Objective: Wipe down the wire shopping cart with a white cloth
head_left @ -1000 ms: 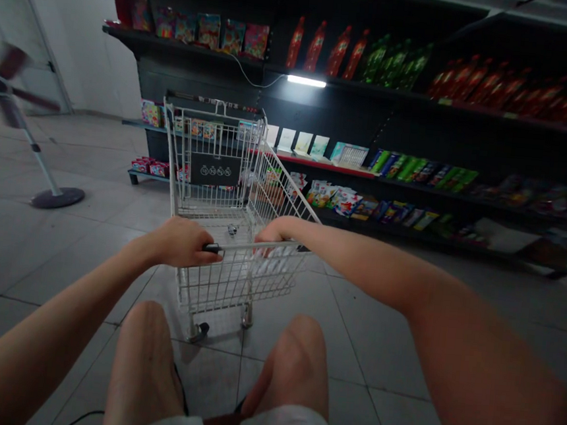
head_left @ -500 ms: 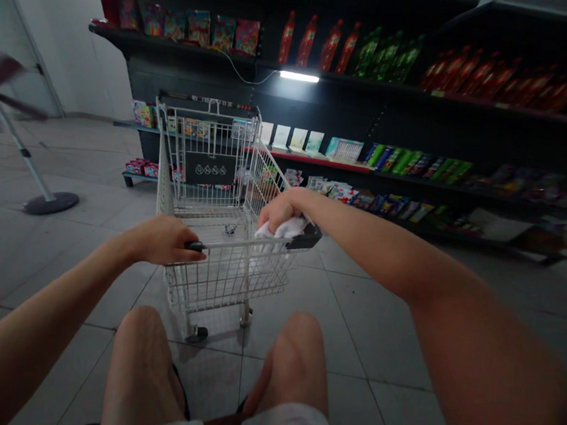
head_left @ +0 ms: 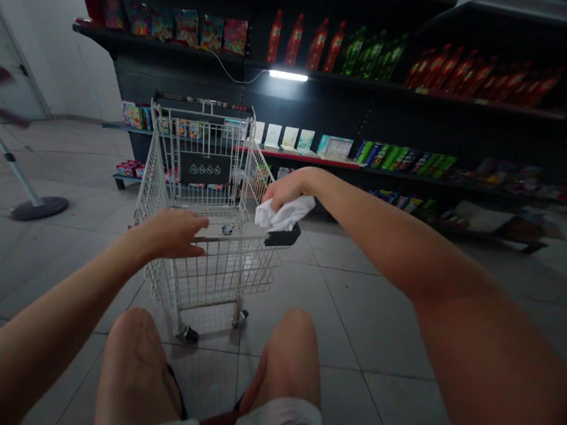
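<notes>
A small white wire shopping cart [head_left: 206, 186] stands on the tiled floor in front of me. My left hand [head_left: 172, 232] is wrapped over the left part of the cart's push bar [head_left: 234, 240]. My right hand [head_left: 285, 189] is raised just above the bar's right end, fingers closed on a crumpled white cloth [head_left: 283, 214]. The cloth hangs over the black end cap of the bar. A small dark object lies inside the cart basket. My bare knees show at the bottom of the view.
Dark store shelves [head_left: 422, 99] run along the back with red and green bottles, snack packs and boxes. A lit strip lamp [head_left: 288, 75] sits under the top shelf. A standing fan [head_left: 13, 176] is at the left. Grey tiled floor spreads all around.
My right hand has come up off the push bar with the white cloth, uncovering the black end cap. The cart has shifted slightly left in view. My left hand keeps its hold.
</notes>
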Available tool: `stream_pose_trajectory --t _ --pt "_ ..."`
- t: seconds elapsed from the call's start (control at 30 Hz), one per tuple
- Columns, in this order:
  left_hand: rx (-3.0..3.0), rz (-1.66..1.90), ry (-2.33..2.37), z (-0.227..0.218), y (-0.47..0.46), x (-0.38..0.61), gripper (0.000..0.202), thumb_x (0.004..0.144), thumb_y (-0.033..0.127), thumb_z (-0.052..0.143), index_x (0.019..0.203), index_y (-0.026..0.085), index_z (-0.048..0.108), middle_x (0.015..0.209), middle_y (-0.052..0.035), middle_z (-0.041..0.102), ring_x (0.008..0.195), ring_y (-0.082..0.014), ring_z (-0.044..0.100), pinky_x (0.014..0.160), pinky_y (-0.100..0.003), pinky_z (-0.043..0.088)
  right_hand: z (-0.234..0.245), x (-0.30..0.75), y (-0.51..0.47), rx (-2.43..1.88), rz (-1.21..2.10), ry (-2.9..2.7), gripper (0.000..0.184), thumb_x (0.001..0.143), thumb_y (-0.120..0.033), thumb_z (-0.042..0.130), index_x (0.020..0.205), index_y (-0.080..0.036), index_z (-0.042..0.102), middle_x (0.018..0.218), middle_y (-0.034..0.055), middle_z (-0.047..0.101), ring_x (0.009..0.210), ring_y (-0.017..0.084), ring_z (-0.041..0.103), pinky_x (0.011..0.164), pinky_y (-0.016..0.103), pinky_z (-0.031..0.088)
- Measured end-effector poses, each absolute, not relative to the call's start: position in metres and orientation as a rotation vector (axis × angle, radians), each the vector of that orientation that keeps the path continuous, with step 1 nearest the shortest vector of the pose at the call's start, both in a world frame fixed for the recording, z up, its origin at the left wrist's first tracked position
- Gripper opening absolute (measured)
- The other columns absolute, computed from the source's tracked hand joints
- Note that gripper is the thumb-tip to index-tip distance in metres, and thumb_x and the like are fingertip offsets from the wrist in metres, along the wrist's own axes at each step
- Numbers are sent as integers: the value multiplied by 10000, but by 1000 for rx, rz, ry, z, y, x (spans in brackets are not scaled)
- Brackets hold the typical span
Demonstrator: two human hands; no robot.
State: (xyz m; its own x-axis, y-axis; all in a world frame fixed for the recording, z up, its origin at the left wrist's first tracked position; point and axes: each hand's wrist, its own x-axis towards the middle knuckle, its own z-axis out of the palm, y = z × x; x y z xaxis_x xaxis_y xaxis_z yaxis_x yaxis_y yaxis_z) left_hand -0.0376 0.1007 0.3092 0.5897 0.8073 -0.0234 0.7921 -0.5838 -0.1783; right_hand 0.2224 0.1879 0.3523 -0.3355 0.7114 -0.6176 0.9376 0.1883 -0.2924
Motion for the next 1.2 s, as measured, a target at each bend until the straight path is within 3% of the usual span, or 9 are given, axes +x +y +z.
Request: stream_pose_trajectory --t 0.13,0.23,0.37,0.47,0.63,0.77,0.87,0.97,1.2 --pt "-2686 45 -1247 298 91 40 485 831 571 501 1061 156 596 1041 -168 678 921 -319 646 715 -378 476 340 218 179 1361 -570 2279 291 662 -186 625 941 -137 692 782 31 640 760 186 576 695 305 448" --pt "-2697 -71 -1237 286 94 79 549 865 595 429 1133 133 556 977 -179 695 884 -329 663 704 -388 479 330 224 172 1293 -506 2392 273 684 -183 584 931 -145 692 769 23 639 741 162 546 683 275 423" --pt "-2705 -167 -1174 277 102 88 522 934 543 295 1198 137 491 911 -153 703 806 -290 675 658 -349 461 342 267 156 1593 -663 2546 346 656 -160 539 975 -143 671 803 27 643 696 149 547 615 246 412" --pt "-2743 -128 -1121 278 108 82 490 957 508 220 1174 183 516 869 -126 705 767 -264 669 643 -335 448 338 301 130 2005 -643 2838 444 731 -214 451 1141 -158 611 1018 52 647 866 197 587 692 257 452" --pt "-2778 -131 -1192 286 117 93 567 960 494 138 1036 220 629 924 -111 704 854 -279 665 664 -350 458 256 289 88 2714 161 2826 569 855 -192 218 1379 -142 433 1460 94 378 1359 245 323 977 340 426" --pt "-2690 -111 -1272 284 120 111 603 952 464 138 990 193 674 965 -143 703 907 -307 663 724 -394 469 153 243 83 2664 229 2489 585 820 -140 309 1389 -143 447 1534 84 264 1466 254 63 1112 472 307" --pt "-2743 -123 -1218 281 123 115 673 930 576 125 1002 186 668 948 -146 705 893 -305 664 709 -375 465 92 228 80 2578 312 2287 590 824 -146 339 1399 -232 442 1509 64 336 1461 239 113 1119 521 301" --pt "-2792 -98 -1189 281 128 113 694 910 637 146 993 181 663 942 -137 707 894 -287 658 692 -342 454 70 238 75 2485 320 2355 559 839 -135 337 1354 -283 496 1505 17 353 1449 205 175 1132 456 316" --pt "-2777 -97 -1175 280 135 110 694 918 628 154 981 164 666 927 -136 704 850 -270 655 683 -329 435 86 262 100 2886 147 2694 563 826 -108 272 1338 -152 504 1457 92 417 1388 191 323 1110 389 344"
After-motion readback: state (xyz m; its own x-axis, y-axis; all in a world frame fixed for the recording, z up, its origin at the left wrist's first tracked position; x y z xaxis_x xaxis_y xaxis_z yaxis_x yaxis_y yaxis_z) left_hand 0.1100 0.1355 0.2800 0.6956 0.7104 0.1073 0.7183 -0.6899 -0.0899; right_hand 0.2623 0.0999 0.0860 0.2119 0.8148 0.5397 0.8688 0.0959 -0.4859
